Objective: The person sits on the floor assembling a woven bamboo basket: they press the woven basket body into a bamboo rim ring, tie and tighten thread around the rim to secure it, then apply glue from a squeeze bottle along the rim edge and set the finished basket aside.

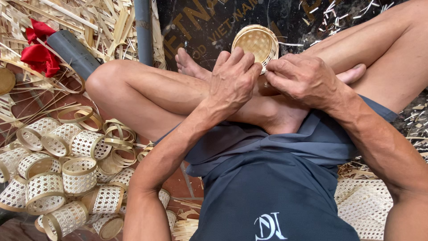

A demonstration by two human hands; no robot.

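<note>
I sit cross-legged on the floor and hold a small round woven bamboo basket above my crossed legs. My left hand grips its near rim, with the fingers curled over the edge. Beside it, my right hand pinches the basket's rim at the right side, thumb and fingers pressed together on a thin strip. The basket's open inside faces me and shows a tight weave.
A heap of small open-weave bamboo cylinders and loose bamboo rings lies at my left. Bamboo strips, a red cloth and a grey pipe are at top left. A woven mat lies at the right.
</note>
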